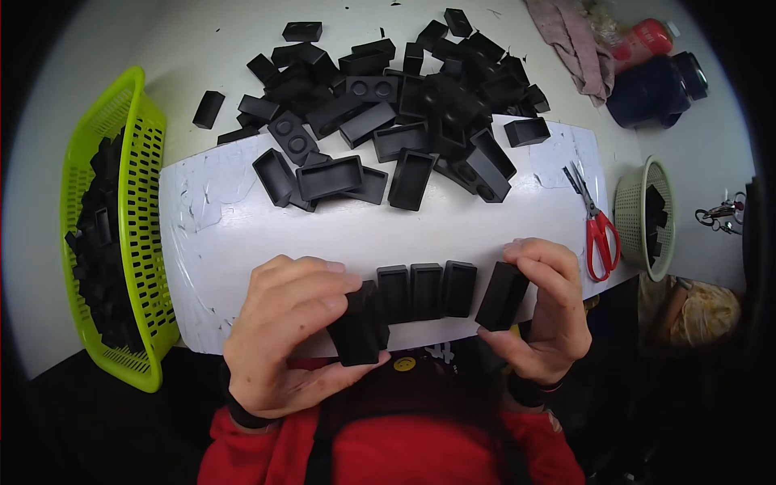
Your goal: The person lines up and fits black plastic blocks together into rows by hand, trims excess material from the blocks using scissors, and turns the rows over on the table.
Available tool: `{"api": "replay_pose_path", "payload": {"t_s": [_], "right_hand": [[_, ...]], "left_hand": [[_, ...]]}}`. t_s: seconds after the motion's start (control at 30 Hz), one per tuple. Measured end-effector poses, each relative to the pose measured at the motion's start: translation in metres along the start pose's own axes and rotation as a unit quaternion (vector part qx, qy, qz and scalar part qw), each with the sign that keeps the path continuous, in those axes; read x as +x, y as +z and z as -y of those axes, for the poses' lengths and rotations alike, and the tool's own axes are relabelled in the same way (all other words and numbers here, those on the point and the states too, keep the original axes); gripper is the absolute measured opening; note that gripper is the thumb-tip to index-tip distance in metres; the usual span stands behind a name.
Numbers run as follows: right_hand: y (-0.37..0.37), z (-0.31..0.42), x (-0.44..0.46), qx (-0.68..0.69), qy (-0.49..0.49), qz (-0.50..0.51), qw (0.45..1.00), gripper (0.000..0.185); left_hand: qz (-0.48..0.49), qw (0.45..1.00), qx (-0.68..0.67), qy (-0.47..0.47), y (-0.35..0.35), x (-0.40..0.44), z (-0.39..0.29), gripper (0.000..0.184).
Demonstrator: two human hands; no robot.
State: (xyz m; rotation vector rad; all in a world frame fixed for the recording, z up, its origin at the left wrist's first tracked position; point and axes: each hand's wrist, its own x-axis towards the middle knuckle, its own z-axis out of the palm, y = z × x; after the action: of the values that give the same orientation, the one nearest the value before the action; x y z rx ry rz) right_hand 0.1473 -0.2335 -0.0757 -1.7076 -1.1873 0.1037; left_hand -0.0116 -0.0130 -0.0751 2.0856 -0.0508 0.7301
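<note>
My left hand [279, 335] is closed on a black rectangular block [354, 333] near the front edge of the white board [339, 236]. A second block shows partly behind it; whether the fingers also grip that one, I cannot tell. My right hand [554, 319] pinches another black block [503, 297], slightly tilted, between thumb and fingers. Between the hands, three black hollow blocks stand side by side in a row: a left one [394, 294], a middle one [426, 292] and a right one [459, 288]. Their recessed sides face upward.
A heap of black blocks [372, 121] covers the far side. Left stands a green basket [153, 234] of black pieces. Red-handled scissors [600, 242] lie right, beside a small pale basket [630, 202]. A dark bottle [647, 93], a red bottle [643, 42] and a cloth [578, 48] sit at back right.
</note>
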Motion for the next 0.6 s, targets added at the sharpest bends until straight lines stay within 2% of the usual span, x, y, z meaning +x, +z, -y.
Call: {"api": "replay_pose_path", "payload": {"t_s": [0.03, 0.1, 0.13, 0.17, 0.3, 0.37, 0.4, 0.43, 0.47, 0.53, 0.6], "right_hand": [[0.003, 0.000, 0.004, 0.000, -0.001, -0.001, 1.000, 0.068], [0.014, 0.004, 0.015, -0.020, -0.020, 0.077, 0.997, 0.068], [0.020, 0.007, 0.015, -0.061, 0.001, 0.130, 0.990, 0.067], [0.027, 0.011, 0.017, -0.092, 0.011, 0.152, 0.984, 0.065], [0.020, 0.008, 0.013, -0.076, 0.006, 0.133, 0.988, 0.068], [0.016, 0.014, 0.020, -0.083, 0.000, 0.122, 0.989, 0.069], [0.016, 0.019, 0.027, -0.133, -0.012, 0.153, 0.979, 0.071], [0.016, 0.025, 0.034, -0.183, -0.027, 0.183, 0.966, 0.072], [0.018, 0.031, 0.039, -0.181, -0.033, 0.183, 0.966, 0.072], [0.024, 0.040, 0.049, -0.274, -0.026, 0.255, 0.927, 0.069], [0.024, 0.041, 0.049, -0.266, -0.022, 0.254, 0.929, 0.068]], "left_hand": [[0.000, 1.000, 0.001, 0.001, 0.004, 0.003, 0.000, 0.060], [0.063, 0.997, 0.007, -0.036, 0.013, 0.008, 0.001, 0.062], [0.100, 0.994, 0.026, -0.039, 0.014, 0.010, 0.000, 0.061], [0.100, 0.994, 0.026, -0.036, 0.015, 0.009, 0.000, 0.061], [0.043, 0.997, 0.052, -0.038, 0.001, 0.001, -0.009, 0.057], [0.105, 0.978, 0.168, -0.060, -0.020, 0.005, -0.023, 0.072], [0.140, 0.968, 0.199, -0.057, -0.027, 0.010, -0.026, 0.075], [0.138, 0.968, 0.202, -0.058, -0.027, 0.014, -0.026, 0.075], [0.174, 0.959, 0.216, -0.055, -0.025, 0.019, -0.026, 0.075], [0.228, 0.941, 0.239, -0.068, -0.023, 0.033, -0.030, 0.076], [0.233, 0.935, 0.254, -0.083, -0.024, 0.035, -0.032, 0.077]]}}
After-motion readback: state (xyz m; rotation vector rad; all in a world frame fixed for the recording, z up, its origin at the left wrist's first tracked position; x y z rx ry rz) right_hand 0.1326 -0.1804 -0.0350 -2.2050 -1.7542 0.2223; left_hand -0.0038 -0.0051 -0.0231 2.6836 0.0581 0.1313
